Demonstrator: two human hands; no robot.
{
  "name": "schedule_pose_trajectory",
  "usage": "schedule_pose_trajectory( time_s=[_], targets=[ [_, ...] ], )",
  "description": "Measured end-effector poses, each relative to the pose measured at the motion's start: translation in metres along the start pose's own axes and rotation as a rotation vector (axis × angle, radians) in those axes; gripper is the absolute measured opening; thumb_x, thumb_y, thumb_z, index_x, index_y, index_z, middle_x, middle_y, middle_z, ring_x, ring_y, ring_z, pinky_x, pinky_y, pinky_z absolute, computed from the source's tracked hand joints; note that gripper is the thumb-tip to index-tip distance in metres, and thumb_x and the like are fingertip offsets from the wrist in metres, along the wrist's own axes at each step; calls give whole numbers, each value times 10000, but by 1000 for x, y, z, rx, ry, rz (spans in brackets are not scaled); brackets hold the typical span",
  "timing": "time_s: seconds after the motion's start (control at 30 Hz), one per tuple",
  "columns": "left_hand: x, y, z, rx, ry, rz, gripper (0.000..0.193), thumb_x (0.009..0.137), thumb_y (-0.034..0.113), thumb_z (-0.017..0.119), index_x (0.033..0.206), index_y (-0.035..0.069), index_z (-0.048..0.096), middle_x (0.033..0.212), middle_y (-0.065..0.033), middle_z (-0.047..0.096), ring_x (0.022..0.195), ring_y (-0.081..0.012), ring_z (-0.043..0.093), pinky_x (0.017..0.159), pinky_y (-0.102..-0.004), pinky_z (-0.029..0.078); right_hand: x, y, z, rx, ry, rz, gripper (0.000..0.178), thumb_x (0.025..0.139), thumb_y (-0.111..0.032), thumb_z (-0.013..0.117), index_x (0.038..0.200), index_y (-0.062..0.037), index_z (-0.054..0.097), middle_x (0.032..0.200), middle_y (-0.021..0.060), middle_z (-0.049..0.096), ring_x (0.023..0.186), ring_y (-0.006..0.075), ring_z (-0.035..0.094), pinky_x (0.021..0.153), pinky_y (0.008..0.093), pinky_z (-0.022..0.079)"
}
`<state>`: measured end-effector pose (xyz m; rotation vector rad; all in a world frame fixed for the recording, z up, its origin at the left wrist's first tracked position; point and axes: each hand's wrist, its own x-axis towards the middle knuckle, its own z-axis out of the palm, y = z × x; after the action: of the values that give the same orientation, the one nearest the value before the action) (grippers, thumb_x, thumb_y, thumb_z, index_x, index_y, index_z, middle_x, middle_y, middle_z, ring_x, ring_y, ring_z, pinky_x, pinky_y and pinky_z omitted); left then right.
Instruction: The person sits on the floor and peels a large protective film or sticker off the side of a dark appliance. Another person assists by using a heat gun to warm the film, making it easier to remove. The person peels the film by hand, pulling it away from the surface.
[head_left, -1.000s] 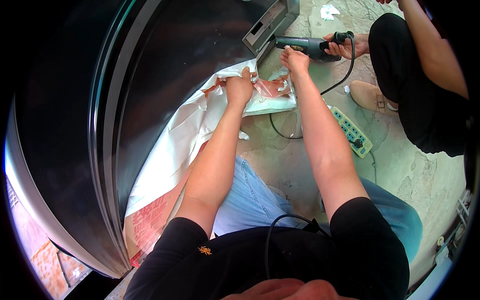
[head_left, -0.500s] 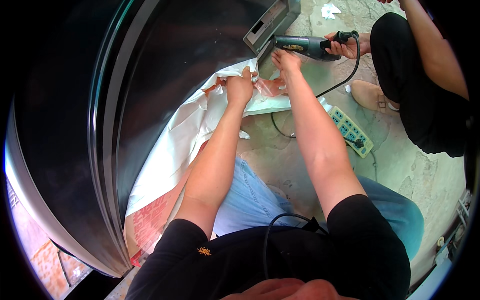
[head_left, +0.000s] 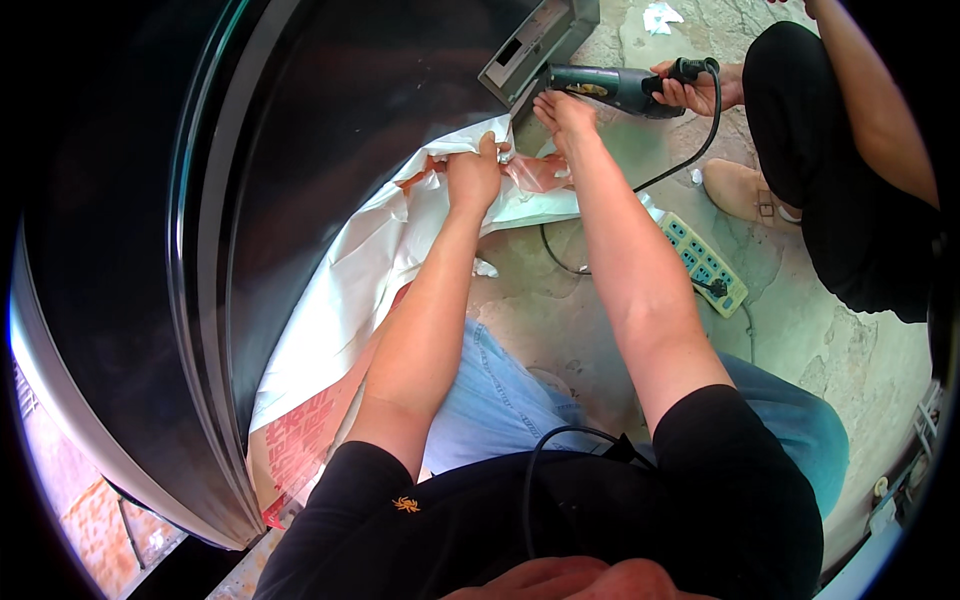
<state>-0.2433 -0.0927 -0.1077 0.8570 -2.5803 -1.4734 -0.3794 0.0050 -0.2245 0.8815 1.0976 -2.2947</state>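
My left hand (head_left: 474, 180) is closed on the crumpled edge of a white sheet (head_left: 385, 235), thumb on top, against a large black curved panel (head_left: 340, 110). Torn reddish-brown material shows beside its fingers, and a clear pinkish film (head_left: 540, 174) lies between my two hands. My right hand (head_left: 570, 122) reaches to the panel's edge below a grey metal fitting (head_left: 530, 50), fingers stretched out and slightly apart. Just above those fingers is the nozzle of a dark blow dryer (head_left: 615, 90), held by another person's hand (head_left: 688, 95).
A yellow-green power strip (head_left: 705, 265) with a black plug lies on the stone floor (head_left: 540, 300), near the dryer's cord (head_left: 690, 155). The other person's tan shoe (head_left: 735, 190) is at the right. Red-printed brown cardboard (head_left: 300, 440) lies beside the panel's lower edge.
My right hand has shifted slightly left and up along the panel's edge, and its fingers are straighter. My left hand keeps its hold on the sheet. The dryer has barely moved.
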Motion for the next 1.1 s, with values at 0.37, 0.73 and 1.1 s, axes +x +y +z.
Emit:
schedule_pose_trajectory(
  time_s=[0.37, 0.73, 1.1],
  targets=[
    [-3, 3, -3, 32, 34, 13, 356, 1009, 241, 531, 881, -29, 724, 843, -97, 750, 695, -226, 685, 724, -362, 531, -4, 21, 16, -118, 44, -306, 166, 913, -6, 642, 1057, 45, 708, 957, 107, 698, 825, 176, 690, 714, 279, 589],
    [-3, 7, -6, 60, -61, -72, 380, 1017, 294, 527, 955, 2, 761, 977, -119, 741, 888, -234, 638, 865, -358, 472, 2, 31, 15, -445, 185, -721, 121, 825, -76, 713, 904, -1, 767, 770, 114, 742, 698, 192, 711, 714, 316, 551],
    [1, -3, -3, 0, -20, 39, 340, 1012, 242, 528, 958, -21, 736, 933, -85, 750, 851, -214, 643, 831, -358, 487, 2, 31, 11, -295, 96, -675, 131, 845, -85, 701, 934, -14, 767, 776, 119, 737, 717, 214, 711, 720, 325, 543]
  ],
)
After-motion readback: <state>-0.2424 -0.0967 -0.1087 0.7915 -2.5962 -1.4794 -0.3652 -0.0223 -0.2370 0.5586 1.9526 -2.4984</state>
